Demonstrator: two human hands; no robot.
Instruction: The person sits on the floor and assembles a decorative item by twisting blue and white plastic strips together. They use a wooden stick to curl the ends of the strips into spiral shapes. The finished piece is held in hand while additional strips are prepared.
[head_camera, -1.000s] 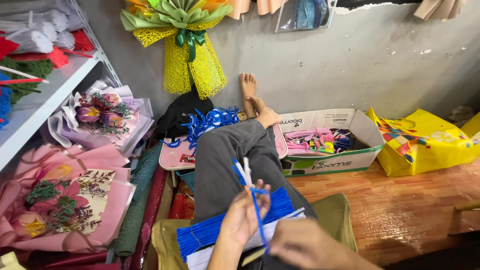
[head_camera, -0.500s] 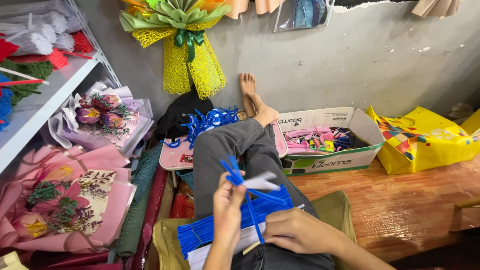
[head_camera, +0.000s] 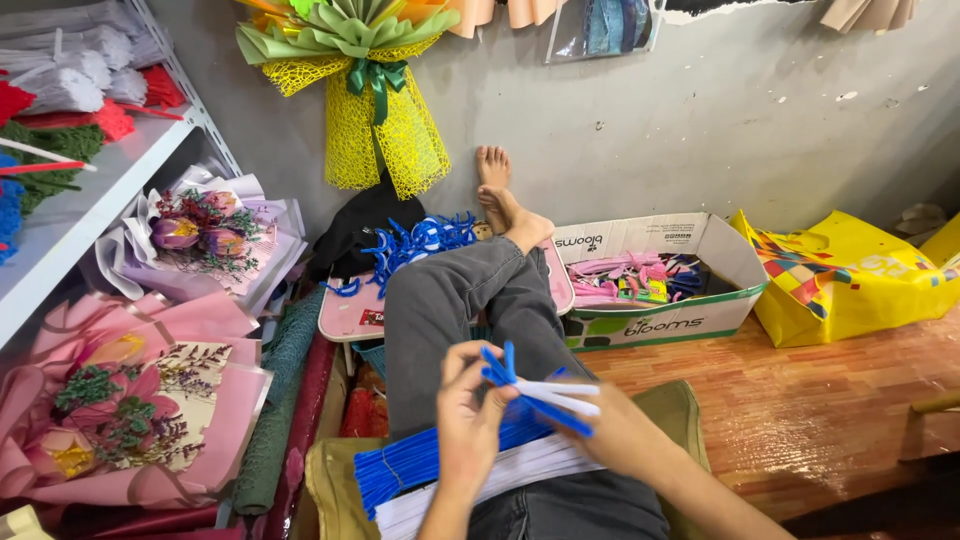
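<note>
My left hand (head_camera: 468, 415) and my right hand (head_camera: 612, 428) meet over my lap and hold a small bunch of blue and white pipe cleaners (head_camera: 538, 389) between them. The bunch lies nearly level, blue tips sticking up at its left end. Under my hands, a flat bundle of blue pipe cleaners (head_camera: 405, 465) and one of white pipe cleaners (head_camera: 440, 497) rest across my thighs on an olive cushion (head_camera: 335, 480). My legs in grey trousers (head_camera: 440, 300) stretch out toward the wall.
A pink tray (head_camera: 350, 312) with curled blue pipe-cleaner pieces (head_camera: 420, 240) sits by my knee. A cardboard box (head_camera: 690, 320) of pink bits stands right of my legs, then a yellow bag (head_camera: 850, 280). Pink-wrapped bouquets (head_camera: 130, 420) lie on the left, under a white shelf (head_camera: 80, 210).
The bunch has swung from upright to nearly level. My left hand has slid up onto its left end, and my right hand has come up to grip its right end.
</note>
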